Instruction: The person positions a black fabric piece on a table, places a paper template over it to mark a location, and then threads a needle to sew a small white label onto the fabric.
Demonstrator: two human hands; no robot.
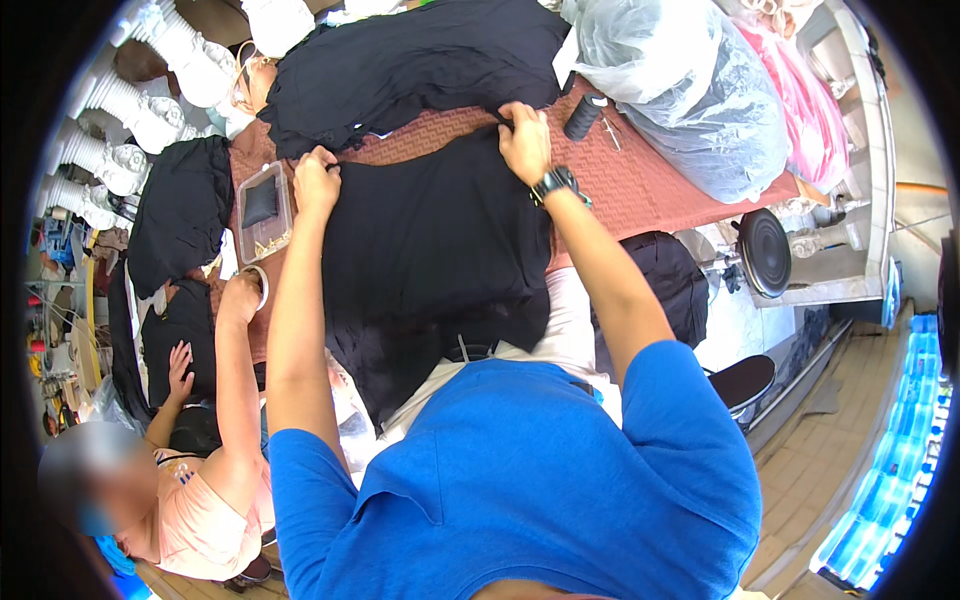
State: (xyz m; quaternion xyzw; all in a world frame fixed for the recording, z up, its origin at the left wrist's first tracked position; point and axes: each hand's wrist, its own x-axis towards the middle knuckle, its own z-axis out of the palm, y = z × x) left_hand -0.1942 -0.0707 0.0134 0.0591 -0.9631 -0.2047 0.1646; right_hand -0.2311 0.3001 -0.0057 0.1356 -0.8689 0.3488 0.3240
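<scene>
A black cloth garment (430, 240) lies spread over the table's near edge and hangs down toward my lap. My left hand (317, 182) pinches its far left corner, and my right hand (525, 145), with a dark watch on the wrist, grips the far right corner. Between the two hands the cloth's far edge runs slightly slack. Beyond it lies a heap of black cloth (410, 65). Close to my left hand is a clear plastic box (243, 232) with a black cushion (261, 202) in it. Right of my right hand are a black thread spool (582, 120) and small metal scissors (610, 132).
A co-worker's hand (238, 298) holds a white ring-shaped roll (263, 287) at the left, beside more black cloth (180, 210). Large clear bags (690, 100) and a pink bag (795, 105) stand at the far right. A round black stool (768, 252) is beside the table (650, 190).
</scene>
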